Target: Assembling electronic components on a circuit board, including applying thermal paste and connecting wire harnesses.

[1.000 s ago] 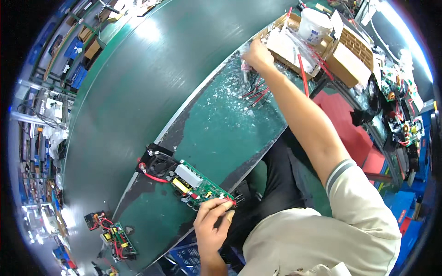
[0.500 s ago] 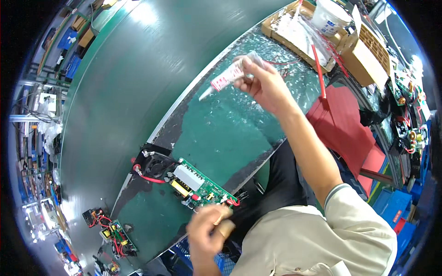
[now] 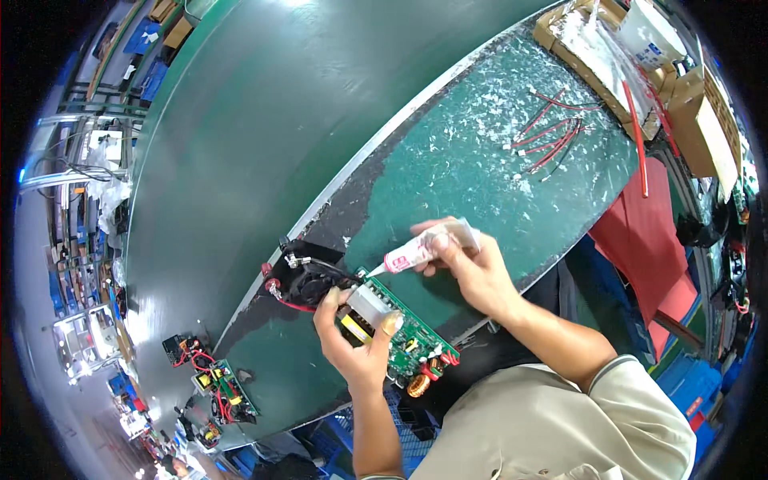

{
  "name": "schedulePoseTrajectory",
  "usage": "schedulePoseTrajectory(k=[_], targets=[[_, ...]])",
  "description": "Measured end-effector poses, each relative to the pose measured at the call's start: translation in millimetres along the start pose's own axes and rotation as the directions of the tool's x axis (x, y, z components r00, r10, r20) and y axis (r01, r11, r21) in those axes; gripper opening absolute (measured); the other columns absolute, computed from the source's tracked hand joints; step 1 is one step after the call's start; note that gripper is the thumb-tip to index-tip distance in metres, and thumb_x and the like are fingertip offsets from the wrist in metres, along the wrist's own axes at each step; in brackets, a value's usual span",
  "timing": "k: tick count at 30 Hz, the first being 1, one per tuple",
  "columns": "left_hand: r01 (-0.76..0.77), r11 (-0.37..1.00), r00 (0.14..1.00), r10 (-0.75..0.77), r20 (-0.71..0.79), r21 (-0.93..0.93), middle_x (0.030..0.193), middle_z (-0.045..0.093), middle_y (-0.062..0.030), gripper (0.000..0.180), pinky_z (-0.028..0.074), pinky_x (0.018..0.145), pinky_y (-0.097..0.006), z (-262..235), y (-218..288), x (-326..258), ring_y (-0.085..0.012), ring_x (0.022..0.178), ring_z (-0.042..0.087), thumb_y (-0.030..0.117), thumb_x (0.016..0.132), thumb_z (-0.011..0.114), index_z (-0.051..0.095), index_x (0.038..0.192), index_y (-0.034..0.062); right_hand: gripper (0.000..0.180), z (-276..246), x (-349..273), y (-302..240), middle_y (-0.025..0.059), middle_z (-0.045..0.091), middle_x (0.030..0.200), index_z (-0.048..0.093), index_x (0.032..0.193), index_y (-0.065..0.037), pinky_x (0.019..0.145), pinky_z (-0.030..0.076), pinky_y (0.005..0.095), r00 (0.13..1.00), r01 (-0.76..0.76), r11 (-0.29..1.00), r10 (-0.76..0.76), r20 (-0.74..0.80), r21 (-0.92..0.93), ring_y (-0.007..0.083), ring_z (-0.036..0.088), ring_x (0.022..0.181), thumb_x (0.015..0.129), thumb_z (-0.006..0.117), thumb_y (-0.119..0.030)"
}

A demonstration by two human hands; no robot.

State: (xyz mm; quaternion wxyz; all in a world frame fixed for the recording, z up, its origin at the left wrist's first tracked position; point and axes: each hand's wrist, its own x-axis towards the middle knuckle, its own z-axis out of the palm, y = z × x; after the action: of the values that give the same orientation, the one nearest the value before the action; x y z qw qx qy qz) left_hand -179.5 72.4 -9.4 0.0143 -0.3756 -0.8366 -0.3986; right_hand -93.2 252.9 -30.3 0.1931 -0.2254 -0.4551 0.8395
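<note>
Lower middle of the frame, the left hand (image 3: 362, 362) has thumb and fingers gripping the circuit board (image 3: 414, 334) around its grey block (image 3: 369, 305); right hand (image 3: 482, 278) pinches a white tube (image 3: 406, 257), nozzle (image 3: 377, 273) by the board's upper corner. I'd brace the board, squeeze gently.

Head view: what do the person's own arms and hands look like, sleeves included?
The left hand and right hand are bare, without gloves, and no watch shows on either wrist. The right sleeve is short and pale beige, with a grey cuff band.
</note>
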Motion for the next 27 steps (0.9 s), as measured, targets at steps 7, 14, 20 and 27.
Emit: schedulePoseTrajectory(k=[7, 14, 20, 27], targets=[[0.076, 0.981, 0.995, -0.087, -0.053, -0.177, 0.115, 0.054, -0.0135, 0.083, 0.035, 0.11, -0.046, 3.6, -8.0, -2.8, -0.0259, 0.111, 0.052, 0.007, 0.068, 0.081, 0.036, 0.137, -0.0001, 0.03, 8.7, -0.8, 4.7, 0.01, 0.062, 0.099, 0.059, 0.116, 0.005, 0.076, 0.05, 0.0274, 0.988, 0.15, 0.988, -0.148, 0.037, -0.041, 0.0134, 0.06, 0.086, 0.104, 0.047, -0.02], [0.089, 0.978, 0.994, -0.099, -0.041, -0.186, 0.116, 0.053, -0.0139, 0.084, 0.035, 0.11, -0.045, 2.2, -7.1, -2.3, -0.0251, 0.11, 0.052, 0.007, 0.069, 0.08, 0.035, 0.139, 0.0, 0.031, 12.0, -0.2, 4.7, 0.0121, 0.06, 0.109, 0.062, 0.112, 0.006, 0.076, 0.052, 0.0287, 0.981, 0.194, 0.966, -0.187, 0.056, -0.171, 0.0155, 0.061, 0.089, 0.103, 0.048, -0.02], [0.084, 0.98, 0.993, -0.098, -0.068, -0.18, 0.115, 0.054, -0.0159, 0.094, 0.043, 0.101, -0.041, 3.6, -10.4, -4.5, -0.0263, 0.106, 0.055, 0.024, 0.066, 0.091, 0.036, 0.136, -0.0062, 0.029, 12.3, -1.2, 4.9, 0.0128, 0.06, 0.109, 0.062, 0.111, 0.006, 0.076, 0.052, 0.0291, 0.979, 0.201, 0.957, -0.193, 0.063, -0.211, 0.0166, 0.062, 0.09, 0.103, 0.047, -0.017], [0.097, 0.979, 0.993, -0.107, -0.046, -0.18, 0.117, 0.053, -0.0139, 0.089, 0.038, 0.105, -0.041, 2.9, -7.3, -4.4, -0.0257, 0.112, 0.051, 0.013, 0.068, 0.085, 0.034, 0.14, 0.0006, 0.026, 10.5, -0.9, 3.1, 0.0129, 0.059, 0.109, 0.063, 0.111, 0.005, 0.076, 0.052, 0.0293, 0.981, 0.192, 0.953, -0.184, 0.056, -0.234, 0.0173, 0.062, 0.09, 0.103, 0.046, -0.013]])
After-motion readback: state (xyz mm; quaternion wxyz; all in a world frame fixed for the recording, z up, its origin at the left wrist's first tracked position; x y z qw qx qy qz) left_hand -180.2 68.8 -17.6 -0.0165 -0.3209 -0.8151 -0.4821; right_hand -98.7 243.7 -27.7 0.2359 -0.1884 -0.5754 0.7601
